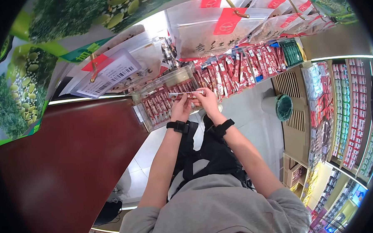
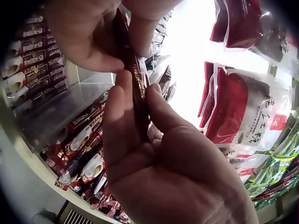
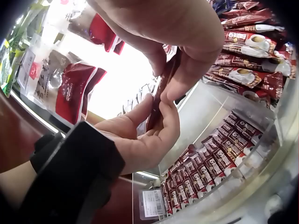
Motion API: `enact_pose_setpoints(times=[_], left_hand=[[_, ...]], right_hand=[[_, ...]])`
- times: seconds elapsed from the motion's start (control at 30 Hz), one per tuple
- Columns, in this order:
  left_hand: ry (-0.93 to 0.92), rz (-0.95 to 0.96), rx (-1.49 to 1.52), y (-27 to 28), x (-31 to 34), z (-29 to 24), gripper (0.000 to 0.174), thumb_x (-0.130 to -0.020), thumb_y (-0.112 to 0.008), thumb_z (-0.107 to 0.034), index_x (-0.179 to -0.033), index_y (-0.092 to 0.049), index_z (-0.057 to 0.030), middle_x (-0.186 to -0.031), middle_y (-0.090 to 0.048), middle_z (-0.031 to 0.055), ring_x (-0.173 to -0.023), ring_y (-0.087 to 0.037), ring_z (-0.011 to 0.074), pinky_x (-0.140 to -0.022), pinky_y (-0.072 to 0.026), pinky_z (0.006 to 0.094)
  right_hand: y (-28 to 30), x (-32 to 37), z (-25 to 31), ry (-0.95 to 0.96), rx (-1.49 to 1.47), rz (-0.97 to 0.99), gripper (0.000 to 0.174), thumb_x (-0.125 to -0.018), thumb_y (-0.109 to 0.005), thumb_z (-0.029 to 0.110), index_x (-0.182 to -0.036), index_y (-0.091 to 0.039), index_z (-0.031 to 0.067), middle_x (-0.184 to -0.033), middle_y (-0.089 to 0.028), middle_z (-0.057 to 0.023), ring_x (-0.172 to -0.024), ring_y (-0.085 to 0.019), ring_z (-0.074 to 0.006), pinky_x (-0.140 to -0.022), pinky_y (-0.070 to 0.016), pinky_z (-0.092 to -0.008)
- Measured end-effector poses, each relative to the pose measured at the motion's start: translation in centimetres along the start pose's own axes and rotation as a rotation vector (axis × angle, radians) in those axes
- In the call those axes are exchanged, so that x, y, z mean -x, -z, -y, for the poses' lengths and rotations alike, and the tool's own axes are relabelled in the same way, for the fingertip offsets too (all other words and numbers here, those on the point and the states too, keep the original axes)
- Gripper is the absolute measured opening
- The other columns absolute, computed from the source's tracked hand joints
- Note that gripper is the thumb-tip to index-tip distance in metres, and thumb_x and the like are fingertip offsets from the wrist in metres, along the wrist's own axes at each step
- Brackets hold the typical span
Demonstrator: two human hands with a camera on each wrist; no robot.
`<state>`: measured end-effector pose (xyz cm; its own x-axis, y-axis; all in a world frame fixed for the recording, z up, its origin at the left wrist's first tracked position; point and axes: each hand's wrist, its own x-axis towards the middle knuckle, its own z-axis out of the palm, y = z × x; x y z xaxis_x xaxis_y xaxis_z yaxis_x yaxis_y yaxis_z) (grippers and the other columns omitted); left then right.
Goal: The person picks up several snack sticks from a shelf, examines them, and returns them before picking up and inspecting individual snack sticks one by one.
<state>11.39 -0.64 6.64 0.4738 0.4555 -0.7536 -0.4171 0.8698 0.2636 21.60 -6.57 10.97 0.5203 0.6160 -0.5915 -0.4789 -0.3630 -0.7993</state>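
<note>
Both hands hold one slim dark-red sachet (image 1: 189, 94) between them, above the front of the shelf. My left hand (image 1: 181, 109) pinches its left end, and my right hand (image 1: 209, 103) has its right end between thumb and fingers. Gold lettering runs along the sachet (image 2: 138, 86) in the left wrist view, where the right hand (image 2: 168, 168) shows its palm. In the right wrist view the packet (image 3: 163, 88) is seen edge-on, partly hidden by the fingers. Just under the hands, a clear bin (image 1: 148, 125) carries rows of similar red sachets with cup pictures.
Beside the bin lies a heap of loose red sachets (image 1: 234, 70). Clear bags with red labels (image 1: 216, 32) hang on hooks above, near green seed bags (image 1: 25, 90). A dark-red surface (image 1: 63, 163) is at left; a lined waste bin (image 1: 277, 107) stands right.
</note>
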Motion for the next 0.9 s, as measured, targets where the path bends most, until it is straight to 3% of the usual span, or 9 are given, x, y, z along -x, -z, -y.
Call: enact_pose_setpoints(times=[0.07, 0.17, 0.3, 0.43, 0.5, 0.53, 0.57, 0.73, 0.9], left_hand=[[-0.025, 0.004, -0.050, 0.2, -0.9, -0.2, 0.010, -0.080, -0.057, -0.012, -0.086, -0.051, -0.0072, -0.079, -0.056, 0.0012, -0.071, -0.055, 0.0109, -0.064, -0.0470, 0.0192], [-0.022, -0.217, 0.171, 3.6, -6.0, -0.5, 0.007, -0.078, -0.059, -0.011, -0.082, -0.054, -0.0063, -0.076, -0.058, 0.0033, -0.070, -0.056, 0.0131, -0.061, -0.0497, 0.0215], [-0.077, -0.369, 0.256, 4.6, -10.1, -1.4, 0.010, -0.078, -0.059, -0.009, -0.086, -0.056, -0.0034, -0.080, -0.059, 0.0065, -0.074, -0.057, 0.0166, -0.067, -0.0511, 0.0243], [-0.114, -0.399, 0.120, 3.1, -12.4, -1.6, 0.018, -0.078, -0.058, -0.007, -0.095, -0.051, -0.0029, -0.088, -0.056, 0.0094, -0.080, -0.055, 0.0193, -0.068, -0.0511, 0.0289], [-0.136, -0.517, -0.003, 1.0, -11.8, -2.0, 0.021, -0.077, -0.060, -0.008, -0.094, -0.049, -0.0030, -0.088, -0.055, 0.0093, -0.078, -0.055, 0.0204, -0.065, -0.0509, 0.0298], [-0.202, -0.524, -0.024, 0.8, -12.0, -1.7, 0.020, -0.074, -0.064, -0.010, -0.084, -0.051, 0.0012, -0.075, -0.056, 0.0104, -0.060, -0.055, 0.0185, -0.048, -0.0486, 0.0257], [-0.184, -0.600, -0.096, 0.6, -12.2, -1.8, 0.020, -0.073, -0.064, -0.011, -0.081, -0.051, 0.0020, -0.074, -0.056, 0.0112, -0.057, -0.055, 0.0188, -0.043, -0.0464, 0.0249], [-0.156, -0.731, -0.077, -0.5, -12.8, -1.8, 0.022, -0.073, -0.064, -0.012, -0.081, -0.050, 0.0034, -0.072, -0.056, 0.0105, -0.054, -0.053, 0.0179, -0.041, -0.0465, 0.0240], [-0.168, -0.699, -0.131, 0.1, -14.5, -1.2, 0.023, -0.075, -0.062, -0.011, -0.087, -0.047, 0.0038, -0.078, -0.053, 0.0114, -0.058, -0.052, 0.0197, -0.044, -0.0488, 0.0245]], right_hand=[[0.2, -0.1, -0.2, -0.012, -0.067, -0.066, 0.033, -0.078, -0.058, 0.013, -0.104, -0.045, -0.0022, -0.089, -0.057, -0.0106, -0.063, -0.060, -0.0139, -0.049, -0.0469, -0.0209], [1.7, 0.4, 0.3, -0.018, 0.003, -0.085, 0.037, -0.079, -0.057, 0.016, -0.109, -0.043, 0.0001, -0.092, -0.055, -0.0102, -0.068, -0.058, -0.0132, -0.053, -0.0465, -0.0222], [5.3, 2.8, 0.7, -0.007, 0.011, 0.014, 0.028, -0.083, -0.051, 0.015, -0.108, -0.045, 0.0030, -0.090, -0.058, -0.0068, -0.075, -0.056, -0.0100, -0.062, -0.0445, -0.0212], [8.5, 6.2, 1.6, -0.008, 0.072, 0.002, 0.026, -0.084, -0.049, 0.014, -0.107, -0.046, 0.0038, -0.090, -0.058, -0.0070, -0.077, -0.056, -0.0104, -0.065, -0.0441, -0.0217], [9.8, 7.6, 1.4, -0.016, 0.079, -0.044, 0.023, -0.085, -0.048, 0.012, -0.106, -0.047, 0.0027, -0.091, -0.058, -0.0075, -0.079, -0.055, -0.0110, -0.067, -0.0438, -0.0222], [10.3, 8.2, 1.2, -0.022, 0.071, -0.036, 0.023, -0.085, -0.048, 0.012, -0.106, -0.047, 0.0027, -0.091, -0.058, -0.0075, -0.079, -0.055, -0.0110, -0.067, -0.0438, -0.0222], [11.0, 8.8, 1.1, -0.032, 0.052, -0.081, 0.022, -0.085, -0.047, 0.011, -0.105, -0.047, 0.0021, -0.091, -0.058, -0.0076, -0.080, -0.055, -0.0114, -0.068, -0.0439, -0.0225], [12.5, 11.1, 0.8, -0.058, 0.000, -0.190, 0.020, -0.085, -0.046, 0.009, -0.103, -0.048, 0.0010, -0.091, -0.058, -0.0077, -0.081, -0.055, -0.0124, -0.068, -0.0443, -0.0235], [12.9, 12.0, 0.3, -0.117, -0.034, -0.252, 0.018, -0.084, -0.045, 0.008, -0.101, -0.049, 0.0011, -0.090, -0.058, -0.0081, -0.081, -0.055, -0.0131, -0.070, -0.0452, -0.0245]])
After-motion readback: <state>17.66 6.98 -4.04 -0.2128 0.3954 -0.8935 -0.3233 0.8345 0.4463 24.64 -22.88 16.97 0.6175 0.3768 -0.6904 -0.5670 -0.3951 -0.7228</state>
